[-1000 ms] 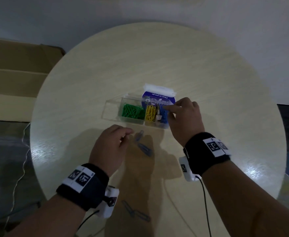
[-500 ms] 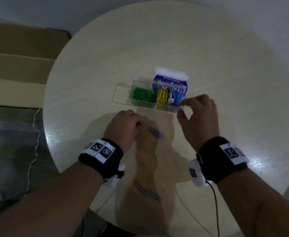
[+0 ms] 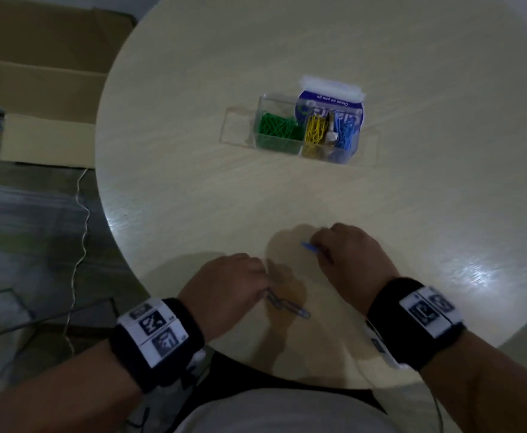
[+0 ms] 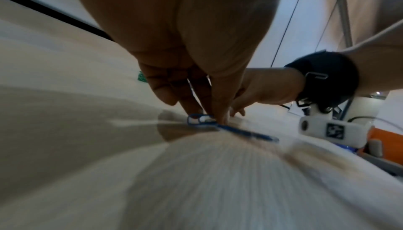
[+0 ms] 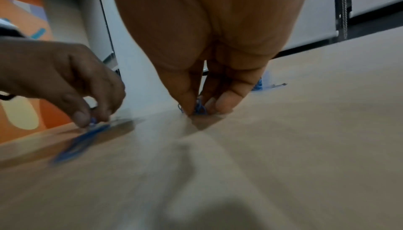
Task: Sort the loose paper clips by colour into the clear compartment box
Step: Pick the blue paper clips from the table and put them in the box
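The clear compartment box [image 3: 287, 103] stands mid-table, holding green clips [image 3: 276, 126], yellow clips [image 3: 315, 129] and blue clips [image 3: 346, 131] in separate sections. Near the table's front edge my right hand [image 3: 318, 250] pinches a loose blue paper clip [image 3: 309, 247] against the tabletop; the right wrist view shows that blue paper clip [image 5: 199, 108] between thumb and fingers. My left hand [image 3: 267, 293] pinches the end of two linked blue clips [image 3: 288, 307] lying on the table. In the left wrist view my fingertips [image 4: 218, 116] hold the linked clips' near loop [image 4: 199, 120].
A blue-and-white labelled packet [image 3: 331, 95] stands right behind the box. The round wooden table [image 3: 412, 214] ends just below my wrists. An open cardboard carton [image 3: 43, 98] and a thin cable [image 3: 82, 210] lie on the floor to the left.
Both hands drew back from the box toward the near edge. My right hand left the blue section and took a loose blue clip; my left moved down onto the linked pair.
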Demonstrator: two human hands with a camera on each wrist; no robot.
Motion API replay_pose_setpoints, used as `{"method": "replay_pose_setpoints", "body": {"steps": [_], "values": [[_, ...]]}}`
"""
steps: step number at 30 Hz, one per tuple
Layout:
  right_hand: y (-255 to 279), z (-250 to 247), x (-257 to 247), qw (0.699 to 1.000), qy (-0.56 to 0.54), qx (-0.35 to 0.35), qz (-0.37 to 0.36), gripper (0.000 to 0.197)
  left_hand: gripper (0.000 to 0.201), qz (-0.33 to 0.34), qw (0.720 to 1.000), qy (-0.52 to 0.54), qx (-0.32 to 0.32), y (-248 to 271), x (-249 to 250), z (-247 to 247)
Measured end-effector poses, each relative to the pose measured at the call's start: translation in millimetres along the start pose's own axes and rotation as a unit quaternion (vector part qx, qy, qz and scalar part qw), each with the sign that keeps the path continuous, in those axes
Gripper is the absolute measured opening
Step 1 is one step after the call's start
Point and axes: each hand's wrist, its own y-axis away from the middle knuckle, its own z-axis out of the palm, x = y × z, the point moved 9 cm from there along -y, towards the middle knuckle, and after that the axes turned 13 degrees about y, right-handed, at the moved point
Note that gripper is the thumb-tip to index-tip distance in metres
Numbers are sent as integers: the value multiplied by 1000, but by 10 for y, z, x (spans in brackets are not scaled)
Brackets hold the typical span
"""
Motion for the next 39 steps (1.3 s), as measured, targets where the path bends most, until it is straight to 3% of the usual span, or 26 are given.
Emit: {"method": "replay_pose_setpoints", "body": {"steps": [6,9,14,16,18,20,25,28,32,36,39], "values": [[471,180,-203,999,-20,-19,-20,18,25,-16,1000,2,23,86,-172,86],[538,266,-341,998,-2,-46,-42,28,14,-54,998,-17,40,72,-234,-28],[587,318,-557,992,68,-43,-98,11,28,-95,991,-95,8,135,-202,1],[592,336,-546,992,78,-52,-87,11,25,-93,988,-122,1,168,-146,55],[562,345,-501,993,79,-44,-75,8,5,-71,987,-144,-6,183,-68,93],[518,350,-419,995,75,-49,-48,9,19,-56,986,-154,-18,207,-30,166],[456,308,-198,996,60,-61,-2,9,19,-121,984,-127,-36,70,-169,144],[400,222,-98,997,41,-62,-2,3,42,-144,988,-40,23,-261,-189,-131],[322,20,183,994,-62,-75,42,12,30,-123,979,60,154,-914,4,-778],[246,-327,622,980,-149,19,133,8,17,-103,953,127,257,-1572,146,-1247],[171,-585,872,962,-194,80,174,20,21,-101,945,141,277,-1956,170,-1313]]}}
